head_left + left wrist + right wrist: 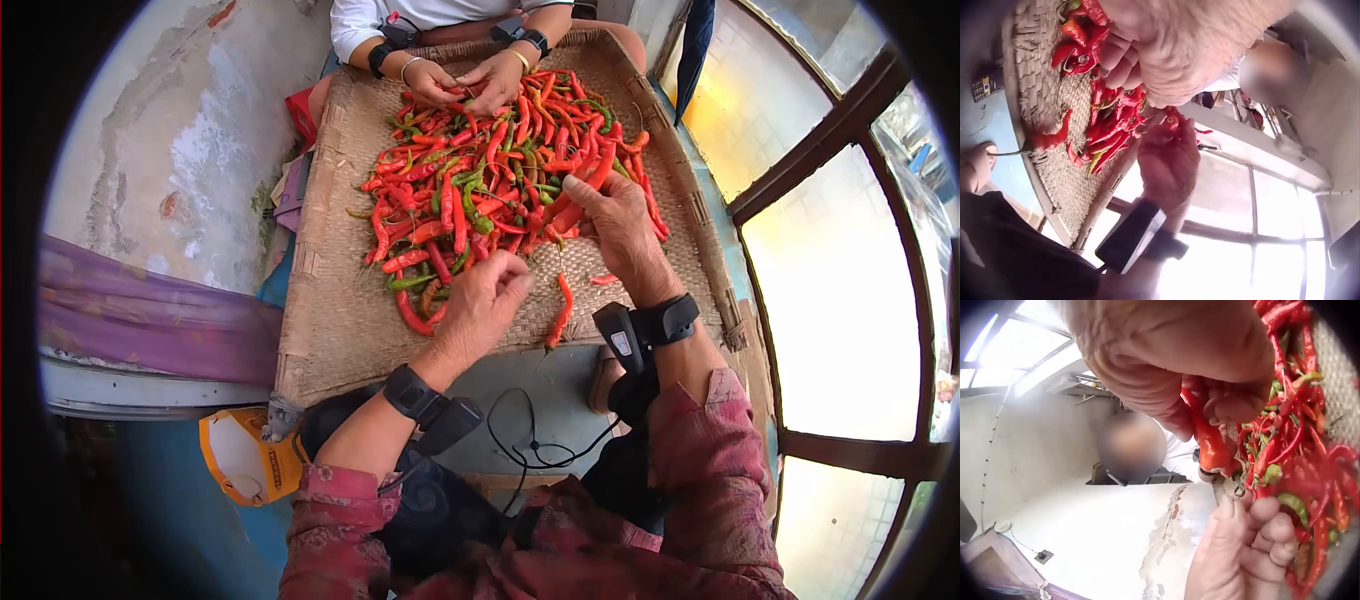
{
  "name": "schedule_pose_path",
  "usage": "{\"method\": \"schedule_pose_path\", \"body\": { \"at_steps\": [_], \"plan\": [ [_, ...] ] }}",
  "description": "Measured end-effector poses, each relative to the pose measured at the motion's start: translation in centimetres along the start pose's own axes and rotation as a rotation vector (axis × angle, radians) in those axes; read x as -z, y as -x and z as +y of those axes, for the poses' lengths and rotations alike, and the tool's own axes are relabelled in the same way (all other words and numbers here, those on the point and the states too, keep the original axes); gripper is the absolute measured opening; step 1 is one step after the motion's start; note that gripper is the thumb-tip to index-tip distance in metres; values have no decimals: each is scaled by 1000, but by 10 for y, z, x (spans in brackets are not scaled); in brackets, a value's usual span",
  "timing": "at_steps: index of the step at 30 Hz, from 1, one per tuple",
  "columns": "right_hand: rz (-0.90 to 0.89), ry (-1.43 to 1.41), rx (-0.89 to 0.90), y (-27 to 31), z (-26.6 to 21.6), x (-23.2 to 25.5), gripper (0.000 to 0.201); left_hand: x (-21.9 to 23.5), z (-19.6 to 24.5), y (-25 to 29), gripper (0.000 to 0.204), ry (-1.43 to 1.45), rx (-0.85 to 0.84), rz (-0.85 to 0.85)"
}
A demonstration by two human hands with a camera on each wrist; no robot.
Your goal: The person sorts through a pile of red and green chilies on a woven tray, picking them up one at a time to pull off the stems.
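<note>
Across a shallow woven tray (340, 345), a broad heap of chilies (460, 200) covers much of the surface. Most are bright red and glossy, slender and slightly bent; some are green or orange, and several have thin stems. They lie at many angles, crossing and overlapping. On the near side of the tray, one orange-red chili (562, 312) lies apart from the heap, its dark stem end towards the near rim. A small red piece (604, 280) lies to its right.

The right hand (628, 235) is over the right side of the heap, its thumb and fingers bent round smooth red chilies (605, 165), gripping them. How many it holds is not clear, as the fingers hide part of them.

The left hand (475, 305) hovers at the near edge of the heap, well apart from the right. Its fingers are loosely bent inward, with the thumb a little away from them, and nothing shows in its grasp. Whether a fingertip touches a chili, I cannot tell.

At the far side of the tray, another person's two hands (492, 82) are close together over the heap, fingers bent; what they pinch is too small to tell. A black band (408, 392) circles the left wrist.
</note>
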State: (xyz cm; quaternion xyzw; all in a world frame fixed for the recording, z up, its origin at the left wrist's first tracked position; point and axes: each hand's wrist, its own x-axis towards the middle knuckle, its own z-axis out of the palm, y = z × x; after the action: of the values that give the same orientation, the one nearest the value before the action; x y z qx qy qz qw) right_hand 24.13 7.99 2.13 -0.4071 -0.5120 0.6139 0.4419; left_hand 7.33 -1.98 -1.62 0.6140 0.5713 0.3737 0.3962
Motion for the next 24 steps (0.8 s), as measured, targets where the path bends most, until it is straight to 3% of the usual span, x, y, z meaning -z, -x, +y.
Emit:
{"method": "schedule_pose_path", "body": {
  "at_steps": [1,3,4,6,10,11,13,14,15,17,18,19,20,21,24],
  "plan": [
    [76,65,41,-4,0,8,18,-9,2,5,21,2,-2,-3],
    [88,36,46,-7,-4,21,20,-25,5,17,26,-323,-286,-104],
    [90,36,50,-9,-5,26,20,-30,1,20,26,-323,-290,-104],
    [133,186,29,-15,-5,34,23,-39,-7,21,27,-536,-455,-88],
    [137,-38,26,-24,-2,44,31,-36,-7,20,26,-518,-410,-154],
    [138,-39,33,-26,-1,46,31,-34,-7,20,26,-477,-335,-150],
    [286,112,164,-28,-1,50,43,-27,0,16,26,-441,-267,-145],
    [316,469,225,-27,3,53,49,-23,5,12,25,-327,-181,-101],
    [167,508,336,-25,11,51,50,-20,7,9,24,-212,-95,-60],
    [-327,614,203,-4,2,31,52,-16,2,2,20,-176,-206,19],
    [-477,761,348,2,11,23,52,-12,4,-1,19,-76,-145,21],
    [-526,839,440,11,15,12,51,-9,4,-2,17,24,-79,22],
    [-622,837,354,19,13,5,45,-7,-3,-4,13,62,-86,22],
    [-613,961,348,25,14,1,35,-4,-4,-2,13,64,-89,22],
    [-585,940,394,30,19,4,29,3,9,6,11,118,66,-29]
  ]
}}
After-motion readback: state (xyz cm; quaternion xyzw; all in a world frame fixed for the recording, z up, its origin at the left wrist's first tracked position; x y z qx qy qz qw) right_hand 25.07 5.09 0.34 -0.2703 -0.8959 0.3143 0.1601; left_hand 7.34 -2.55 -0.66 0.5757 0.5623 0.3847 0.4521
